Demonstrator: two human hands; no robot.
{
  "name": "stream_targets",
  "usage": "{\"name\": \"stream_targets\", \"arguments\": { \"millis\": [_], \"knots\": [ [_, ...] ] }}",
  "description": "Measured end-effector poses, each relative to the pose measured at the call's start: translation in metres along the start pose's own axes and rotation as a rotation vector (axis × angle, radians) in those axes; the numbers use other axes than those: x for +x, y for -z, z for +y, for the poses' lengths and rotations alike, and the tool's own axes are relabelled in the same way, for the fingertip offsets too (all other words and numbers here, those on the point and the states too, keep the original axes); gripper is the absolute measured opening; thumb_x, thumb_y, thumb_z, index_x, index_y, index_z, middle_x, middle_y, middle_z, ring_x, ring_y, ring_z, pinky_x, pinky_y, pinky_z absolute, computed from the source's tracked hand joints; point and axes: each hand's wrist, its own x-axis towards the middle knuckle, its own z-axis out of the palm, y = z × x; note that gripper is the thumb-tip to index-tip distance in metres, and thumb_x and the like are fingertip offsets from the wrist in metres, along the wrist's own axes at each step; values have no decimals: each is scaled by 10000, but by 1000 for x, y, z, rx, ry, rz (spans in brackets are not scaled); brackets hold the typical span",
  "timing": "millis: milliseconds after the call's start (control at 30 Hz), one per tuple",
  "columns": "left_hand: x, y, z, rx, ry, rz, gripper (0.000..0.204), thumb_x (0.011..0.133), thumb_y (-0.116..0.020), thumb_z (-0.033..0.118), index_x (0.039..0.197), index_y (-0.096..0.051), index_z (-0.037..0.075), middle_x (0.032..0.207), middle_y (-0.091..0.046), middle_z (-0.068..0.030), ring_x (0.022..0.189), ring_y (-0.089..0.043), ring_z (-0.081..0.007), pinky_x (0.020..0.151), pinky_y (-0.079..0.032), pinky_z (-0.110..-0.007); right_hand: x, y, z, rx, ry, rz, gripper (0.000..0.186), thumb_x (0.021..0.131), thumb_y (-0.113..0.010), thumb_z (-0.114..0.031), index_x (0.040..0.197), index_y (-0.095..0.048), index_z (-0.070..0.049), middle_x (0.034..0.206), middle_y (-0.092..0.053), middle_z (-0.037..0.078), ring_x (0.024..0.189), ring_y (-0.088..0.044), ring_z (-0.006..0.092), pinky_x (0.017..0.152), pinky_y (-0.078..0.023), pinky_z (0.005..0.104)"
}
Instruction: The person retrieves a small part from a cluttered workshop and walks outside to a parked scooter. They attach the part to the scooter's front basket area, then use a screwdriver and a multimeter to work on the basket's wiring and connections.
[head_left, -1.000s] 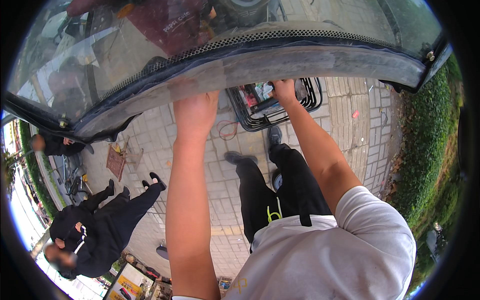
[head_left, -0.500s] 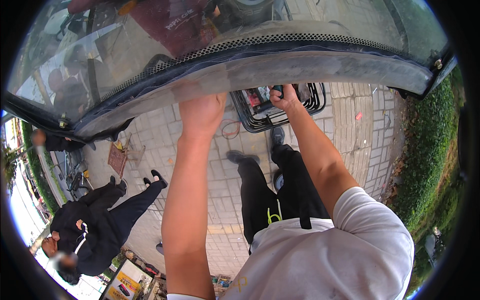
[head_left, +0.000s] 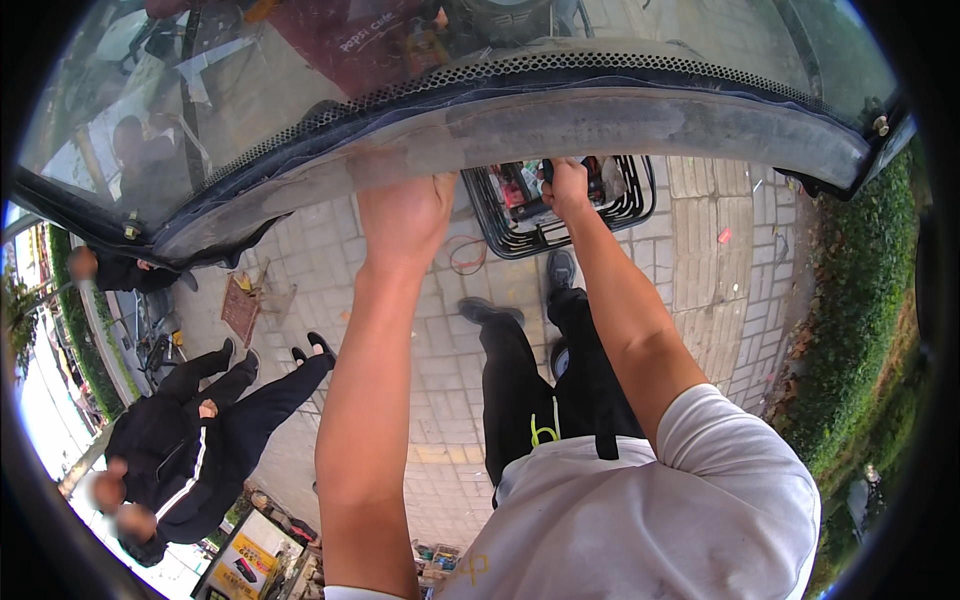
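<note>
A clear windshield-like panel [head_left: 640, 70] with a dark perforated band fills the top of the view. Along its lower edge runs a grey strip [head_left: 560, 122]. My left hand [head_left: 405, 222] is raised against this strip, its fingers hidden behind the edge. Just below the strip, my right hand [head_left: 569, 186] is closed over a black wire basket [head_left: 520, 240]. A dark-handled tool [head_left: 547, 171] is in that hand; its working end cannot be made out. Assorted small tools and parts [head_left: 515, 190] lie in the basket, partly covered by the strip.
Paving [head_left: 450, 350] spreads around my feet, with a thin reddish loop [head_left: 467, 255] beside the basket. A small folding stool [head_left: 241, 308] stands to the left. Two people [head_left: 180, 450] in dark clothes are at the lower left. A green hedge [head_left: 860, 330] borders the right.
My right hand has shifted slightly up and left over the basket, the dark handle still in it. The left hand stays at the strip. The people at left have moved slightly.
</note>
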Motion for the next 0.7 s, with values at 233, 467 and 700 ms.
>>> {"name": "stream_targets", "arguments": {
  "millis": [233,467,700],
  "knots": [
    [6,2,-2,-47,15,-31,249,936,-601,262,955,-626,15,800,-621,-120,781,-584,-331,709,-444,-416,18,19,-20,-161,-208,-191,211,903,-657,-325,935,-587,-129,679,-522,17,463,-421,103,382,-288,249],
    [-7,-5,7,-196,236,5,404,894,-647,385,1058,-629,16,956,-637,-143,896,-583,-307,821,-449,-371,16,20,-29,-287,-88,-152,277,930,-614,-385,953,-573,-112,681,-516,22,454,-455,118,377,-279,245],
    [-95,-61,20,-292,720,-16,672,862,-669,493,1247,-525,-38,1161,-553,-178,946,-543,-305,852,-447,-369,19,21,-25,-210,15,-210,248,897,-643,-330,907,-550,-100,686,-516,29,469,-483,129,377,-333,258]
  ]
}}
